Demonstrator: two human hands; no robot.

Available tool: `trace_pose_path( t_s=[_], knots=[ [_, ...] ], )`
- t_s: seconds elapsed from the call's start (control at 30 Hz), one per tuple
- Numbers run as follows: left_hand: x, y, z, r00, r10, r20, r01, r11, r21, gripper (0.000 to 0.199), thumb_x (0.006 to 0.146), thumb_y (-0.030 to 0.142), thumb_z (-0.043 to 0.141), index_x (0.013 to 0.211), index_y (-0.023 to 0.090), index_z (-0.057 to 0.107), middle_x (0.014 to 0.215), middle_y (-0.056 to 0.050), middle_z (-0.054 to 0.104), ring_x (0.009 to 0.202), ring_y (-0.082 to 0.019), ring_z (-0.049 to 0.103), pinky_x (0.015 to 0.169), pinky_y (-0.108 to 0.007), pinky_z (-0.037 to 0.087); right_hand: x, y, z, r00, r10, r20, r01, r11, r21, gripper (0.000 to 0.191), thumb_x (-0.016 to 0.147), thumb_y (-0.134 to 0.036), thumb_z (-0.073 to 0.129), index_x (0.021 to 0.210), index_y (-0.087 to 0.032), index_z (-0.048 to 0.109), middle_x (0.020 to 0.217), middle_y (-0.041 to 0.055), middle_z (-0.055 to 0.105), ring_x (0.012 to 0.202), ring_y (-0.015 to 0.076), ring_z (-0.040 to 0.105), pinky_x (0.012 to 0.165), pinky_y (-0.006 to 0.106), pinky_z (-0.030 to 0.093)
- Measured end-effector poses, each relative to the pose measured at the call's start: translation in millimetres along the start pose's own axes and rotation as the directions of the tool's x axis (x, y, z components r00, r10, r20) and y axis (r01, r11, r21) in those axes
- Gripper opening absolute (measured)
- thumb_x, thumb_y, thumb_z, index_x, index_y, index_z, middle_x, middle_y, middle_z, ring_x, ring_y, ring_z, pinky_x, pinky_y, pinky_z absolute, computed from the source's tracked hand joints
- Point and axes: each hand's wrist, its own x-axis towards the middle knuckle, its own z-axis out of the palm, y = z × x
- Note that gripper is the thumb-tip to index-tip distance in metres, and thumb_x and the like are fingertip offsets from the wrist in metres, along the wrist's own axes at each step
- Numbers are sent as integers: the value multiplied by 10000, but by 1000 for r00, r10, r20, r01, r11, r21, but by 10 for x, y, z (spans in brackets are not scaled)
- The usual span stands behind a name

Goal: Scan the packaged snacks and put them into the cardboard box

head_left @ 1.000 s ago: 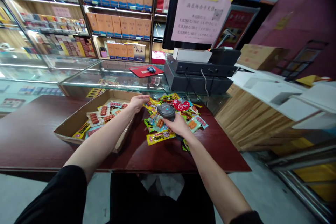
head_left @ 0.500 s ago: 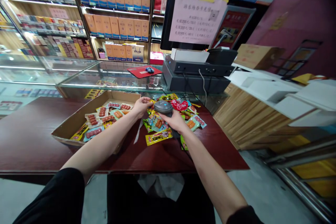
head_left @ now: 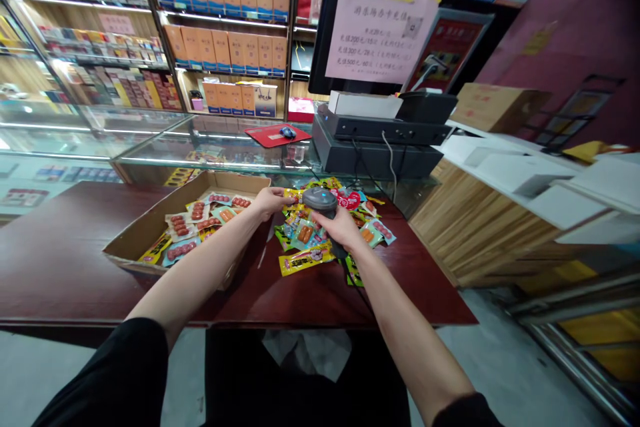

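Note:
My right hand point(head_left: 340, 227) is closed around the handle of a dark grey barcode scanner point(head_left: 320, 199), its head pointing left over a heap of packaged snacks point(head_left: 306, 232). Just left of the scanner head, my left hand point(head_left: 270, 203) pinches a small yellow snack packet point(head_left: 293, 195), partly hidden by the fingers and the scanner. Sausage packs and yellow packets make up the heap, and one long yellow packet point(head_left: 306, 259) lies along its near edge. On the left, an open cardboard box point(head_left: 131, 232) holds several sausage packs point(head_left: 181, 227), partly covered by my left forearm.
Both box and heap rest on a dark red table point(head_left: 60, 267). Behind it stand a glass counter point(head_left: 210, 140) with a red mouse pad point(head_left: 265, 136), a black cash drawer point(head_left: 375, 155) and a monitor with a pink paper sign point(head_left: 375, 37). A scanner cable point(head_left: 357, 287) trails toward the near edge.
The scanner in my right hand has shifted slightly right. More of the yellow packet in my left hand now shows beside the scanner head. The whole view has shifted a little.

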Motion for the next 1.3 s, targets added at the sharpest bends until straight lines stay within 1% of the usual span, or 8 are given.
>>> trace_pose_path(
  t_s=[0.1,0.27,0.43,0.63,0.87,1.03,1.17,1.3],
  knots=[
    [50,32,-61,997,65,-47,-65,998,2,366,436,186,904,731,115,699,719,-46,710,664,-147,661,647,-253,536,2,63,2,999,-44,-20,41,992,-121,324,765,-403,663,956,-142,674,634,32,666,500,158,607,533,283,498],
    [109,58,-183,995,80,-61,-80,997,4,351,476,165,885,741,109,662,745,-50,708,663,-158,666,622,-293,571,17,144,39,984,-167,-66,145,955,-260,338,749,-402,675,981,-157,690,901,105,729,879,254,679,768,356,517],
    [129,60,-222,994,81,-77,-78,996,45,326,495,147,869,717,116,632,679,-32,688,639,-154,662,578,-266,563,-32,83,47,990,-126,-62,104,953,-285,310,751,-400,663,922,-143,695,730,81,723,706,235,683,706,343,520],
    [148,36,-198,990,92,-111,-87,995,47,305,517,121,839,737,122,629,654,-8,675,580,-126,640,560,-254,553,-42,81,35,977,-193,-87,165,951,-261,331,750,-381,672,984,-149,705,801,86,739,831,252,693,778,347,521],
    [125,74,-199,993,83,-86,-80,996,43,333,487,144,867,722,128,632,681,-24,690,633,-147,659,609,-272,563,-39,136,20,983,-175,-59,156,957,-243,326,754,-390,681,979,-154,699,721,70,726,696,231,692,738,352,535],
    [117,126,-204,986,86,-141,-82,996,31,348,487,151,875,699,128,601,710,-41,700,657,-168,676,650,-318,577,-21,84,38,980,-195,-46,177,951,-253,334,745,-403,690,969,-155,704,792,86,737,771,243,695,754,358,530],
    [73,306,-426,970,154,-187,-152,988,22,353,502,176,875,737,114,619,766,-62,708,679,-173,682,665,-325,579,51,10,86,978,-209,-29,196,953,-232,311,718,-403,712,912,-160,699,728,70,723,743,240,689,705,339,531],
    [-99,555,-903,916,260,-304,-248,966,80,364,527,220,874,759,120,612,753,-56,696,687,-158,675,690,-328,579,129,-14,122,978,-207,-9,200,954,-223,280,731,-418,693,854,-166,687,603,39,680,633,220,666,640,323,528]
  ],
)
